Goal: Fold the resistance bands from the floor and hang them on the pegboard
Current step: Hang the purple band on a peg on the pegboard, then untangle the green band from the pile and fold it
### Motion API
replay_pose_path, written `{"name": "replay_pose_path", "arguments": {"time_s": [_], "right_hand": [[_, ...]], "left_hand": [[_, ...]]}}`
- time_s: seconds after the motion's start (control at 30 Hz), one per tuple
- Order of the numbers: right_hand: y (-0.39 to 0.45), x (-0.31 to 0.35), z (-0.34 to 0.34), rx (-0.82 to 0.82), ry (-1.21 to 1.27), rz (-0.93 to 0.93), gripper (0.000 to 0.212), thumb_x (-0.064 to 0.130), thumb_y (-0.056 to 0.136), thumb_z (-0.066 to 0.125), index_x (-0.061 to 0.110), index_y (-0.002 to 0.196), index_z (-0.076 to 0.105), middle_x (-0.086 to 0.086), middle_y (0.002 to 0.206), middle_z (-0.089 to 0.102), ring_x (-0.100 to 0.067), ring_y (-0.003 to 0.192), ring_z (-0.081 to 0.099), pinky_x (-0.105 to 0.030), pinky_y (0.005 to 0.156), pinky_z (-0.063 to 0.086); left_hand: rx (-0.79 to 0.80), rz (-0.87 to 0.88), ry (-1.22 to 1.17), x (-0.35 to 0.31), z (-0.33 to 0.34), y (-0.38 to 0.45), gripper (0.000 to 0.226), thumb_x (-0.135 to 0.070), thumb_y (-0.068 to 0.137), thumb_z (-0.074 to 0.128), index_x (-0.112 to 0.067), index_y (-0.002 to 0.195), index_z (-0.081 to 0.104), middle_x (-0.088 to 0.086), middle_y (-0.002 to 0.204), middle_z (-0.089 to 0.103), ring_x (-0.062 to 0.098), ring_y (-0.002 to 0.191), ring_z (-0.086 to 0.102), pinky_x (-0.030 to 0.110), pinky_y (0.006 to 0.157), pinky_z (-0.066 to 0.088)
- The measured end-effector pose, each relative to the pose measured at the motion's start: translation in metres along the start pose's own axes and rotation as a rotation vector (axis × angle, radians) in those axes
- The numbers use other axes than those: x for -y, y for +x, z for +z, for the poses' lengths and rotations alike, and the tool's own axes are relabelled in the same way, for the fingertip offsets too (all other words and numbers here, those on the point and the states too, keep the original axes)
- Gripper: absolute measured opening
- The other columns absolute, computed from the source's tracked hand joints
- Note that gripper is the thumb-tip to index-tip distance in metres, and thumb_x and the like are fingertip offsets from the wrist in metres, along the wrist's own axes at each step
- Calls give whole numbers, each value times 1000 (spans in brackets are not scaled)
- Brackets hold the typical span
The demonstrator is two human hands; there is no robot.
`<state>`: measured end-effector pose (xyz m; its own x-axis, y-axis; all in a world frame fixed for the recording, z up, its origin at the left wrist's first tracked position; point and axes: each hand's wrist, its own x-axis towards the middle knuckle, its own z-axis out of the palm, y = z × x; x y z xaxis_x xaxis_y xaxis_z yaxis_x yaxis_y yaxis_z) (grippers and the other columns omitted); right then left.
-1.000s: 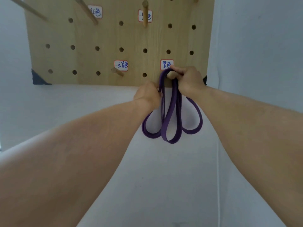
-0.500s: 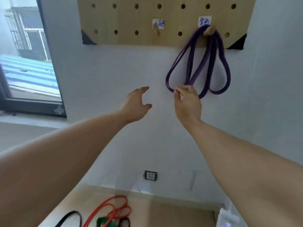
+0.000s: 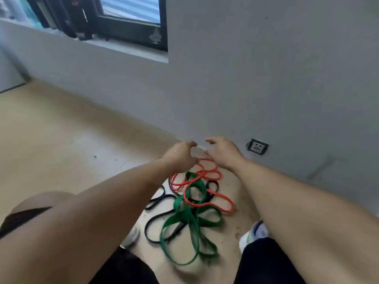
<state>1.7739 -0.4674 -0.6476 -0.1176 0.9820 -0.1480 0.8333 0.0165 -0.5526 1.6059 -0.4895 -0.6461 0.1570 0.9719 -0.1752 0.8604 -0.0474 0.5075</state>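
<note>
Both hands, left hand (image 3: pixel 180 155) and right hand (image 3: pixel 222 152), hover empty, fingers loose, hiding part of the red band (image 3: pixel 205 177).

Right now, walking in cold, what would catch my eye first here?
Probably the tangle of bands on the floor between the person's feet: a green band nearest, a red band toward the wall, a black band woven through. Above them both hands reach out empty, left hand and right hand.
</note>
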Motion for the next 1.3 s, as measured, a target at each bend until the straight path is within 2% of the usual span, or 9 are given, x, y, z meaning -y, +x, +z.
{"name": "replay_pose_path", "arguments": {"time_s": [0.33,0.47,0.57,0.67,0.77,0.97,1.17,1.23,1.3], "right_hand": [[-6,-77,180,327,42,179,51,24,88,77,26,137,64,1,135,67,-24,120,66,-40,100,55],[-48,-108,231,192,37,327,21,30,88,76,30,105,63,5,114,68,-19,107,65,-35,89,54],[-72,-116,255,122,31,557,35,39,86,77,29,102,49,4,119,60,-24,109,62,-35,77,48],[-71,-123,269,291,33,718,55,47,82,80,23,122,49,-2,125,64,-31,114,65,-35,83,49],[-59,-128,276,459,26,707,48,47,82,80,22,118,59,-3,122,69,-30,113,66,-34,90,53],[-51,-111,285,458,70,609,28,30,92,65,25,120,64,-3,122,70,-30,115,65,-33,92,51],[-48,-101,277,370,332,609,18,18,90,65,20,107,71,-2,109,74,-28,106,68,-32,91,53],[-44,-93,267,325,447,571,12,16,90,67,19,101,71,-1,103,74,-25,102,69,-30,87,54],[-39,-82,255,256,570,555,12,15,90,66,17,101,72,1,96,75,-21,94,70,-27,79,55]], "left_hand": [[232,-346,-168,108,137,-18,58,-28,89,69,-16,143,53,5,139,61,26,124,60,36,102,49],[359,-452,-160,137,181,-37,50,-31,88,69,-16,134,58,5,128,65,29,121,61,30,96,49],[449,-485,-79,149,203,-43,49,-35,87,66,-19,133,58,6,130,66,30,119,61,34,98,51],[443,-533,-53,153,214,-39,58,-29,86,67,-19,141,53,9,142,56,30,125,58,34,100,49],[397,-642,-92,160,212,-33,70,-22,89,65,-16,153,37,11,153,38,33,129,54,40,104,49],[537,-735,-157,168,217,-37,65,-30,91,72,-5,146,46,14,144,55,30,130,54,34,104,46],[532,-712,-359,154,212,-33,23,-18,101,54,-5,112,71,10,114,69,23,105,64,32,98,52],[466,-761,-548,147,202,-33,25,-24,105,47,-11,98,66,3,99,61,16,92,55,22,85,49],[439,-831,-789,139,191,-33,38,-42,106,40,-16,96,65,2,103,61,19,97,54,30,93,44]]}}
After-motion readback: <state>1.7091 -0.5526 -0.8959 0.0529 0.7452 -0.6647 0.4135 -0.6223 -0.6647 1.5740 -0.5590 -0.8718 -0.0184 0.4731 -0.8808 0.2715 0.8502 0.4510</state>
